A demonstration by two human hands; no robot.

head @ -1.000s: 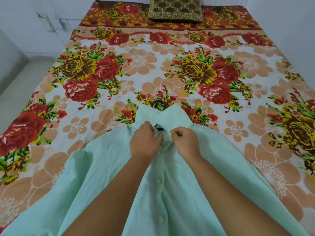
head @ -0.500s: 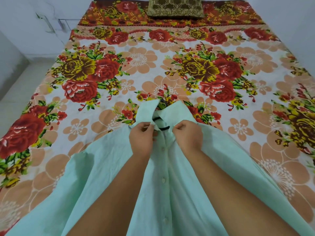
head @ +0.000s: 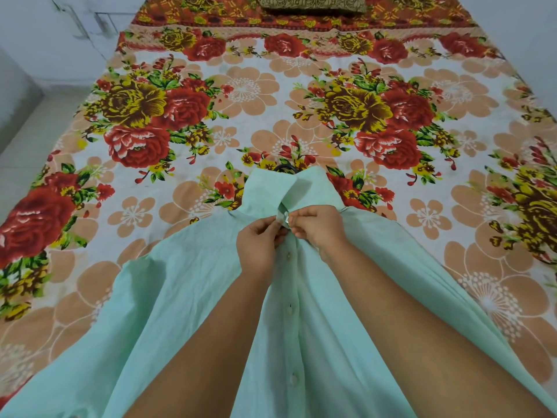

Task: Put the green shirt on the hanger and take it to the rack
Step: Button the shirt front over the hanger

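Note:
A pale green shirt (head: 168, 297) lies spread front-up on the bed, its collar pointing away from me. A black hanger hook (head: 284, 168) pokes out just beyond the collar; the rest of the hanger is hidden inside the shirt. My left hand (head: 259, 245) pinches the left edge of the shirt's front opening just under the collar. My right hand (head: 319, 229) pinches the right edge beside it, fingertips meeting at the top button. A row of buttons runs down the front between my forearms.
The bed carries a floral sheet (head: 241, 95) with red and yellow roses. A brown patterned pillow (head: 313, 3) lies at the far end. Pale floor (head: 27, 140) and a white wall lie to the left of the bed.
Both hands have drawn the two collar edges together, so the gap that showed the black hanger neck is closed. The hands sit closer together now.

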